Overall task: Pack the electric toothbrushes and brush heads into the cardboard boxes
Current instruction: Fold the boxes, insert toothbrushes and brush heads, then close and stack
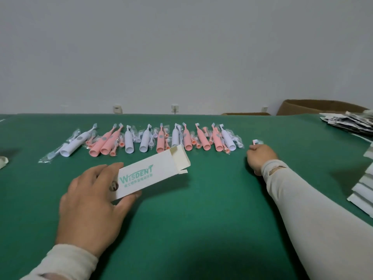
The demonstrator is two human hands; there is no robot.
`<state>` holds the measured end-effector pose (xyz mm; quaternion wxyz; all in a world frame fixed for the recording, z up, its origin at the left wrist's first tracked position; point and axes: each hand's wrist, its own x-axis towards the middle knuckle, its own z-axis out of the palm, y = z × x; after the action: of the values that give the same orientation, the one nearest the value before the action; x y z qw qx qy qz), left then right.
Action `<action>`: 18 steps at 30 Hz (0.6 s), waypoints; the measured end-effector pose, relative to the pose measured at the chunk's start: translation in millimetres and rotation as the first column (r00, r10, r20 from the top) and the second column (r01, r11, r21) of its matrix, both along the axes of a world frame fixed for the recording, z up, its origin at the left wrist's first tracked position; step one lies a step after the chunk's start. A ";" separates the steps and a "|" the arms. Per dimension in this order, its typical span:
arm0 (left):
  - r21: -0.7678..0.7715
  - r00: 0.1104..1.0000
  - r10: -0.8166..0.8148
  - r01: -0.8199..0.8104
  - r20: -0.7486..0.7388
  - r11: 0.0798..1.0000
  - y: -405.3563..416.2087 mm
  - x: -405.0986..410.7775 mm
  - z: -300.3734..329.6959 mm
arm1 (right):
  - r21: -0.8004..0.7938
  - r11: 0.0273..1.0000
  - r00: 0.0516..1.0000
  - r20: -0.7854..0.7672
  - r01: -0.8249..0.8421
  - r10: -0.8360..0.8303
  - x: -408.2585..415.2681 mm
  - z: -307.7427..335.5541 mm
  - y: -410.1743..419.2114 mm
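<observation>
My left hand (90,207) grips a white cardboard box (149,172) printed with green "WISDENT" lettering; its far end flap is open and it is held just above the green table (201,219). My right hand (260,156) reaches to the right end of the row, fingers closed on a wrapped pink brush head (257,141). Behind the box, a row of pink toothbrushes (202,140) and white toothbrushes (129,141) lies across the table, with several wrapped brush heads (238,141) between them.
A stack of flat white boxes (363,190) sits at the right edge. Printed leaflets (351,122) pile at the far right, with brown cartons (314,107) behind them. A white scrap (3,161) lies at the left edge. Wall sockets (175,108) line the grey wall.
</observation>
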<state>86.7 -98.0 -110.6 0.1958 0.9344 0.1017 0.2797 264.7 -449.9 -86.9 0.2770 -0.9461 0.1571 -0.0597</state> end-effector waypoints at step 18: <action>0.068 1.000 -0.001 -0.001 0.029 0.998 16.0 -21.1 14.2 | 0.003 0.914 0.914 0.023 -0.405 0.405 -186.7 -2.4 181.3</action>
<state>65.7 -81.9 -96.4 0.1653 0.9364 0.0893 0.2965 78.0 -268.7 -89.4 0.2887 -0.9563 -0.0452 -0.0110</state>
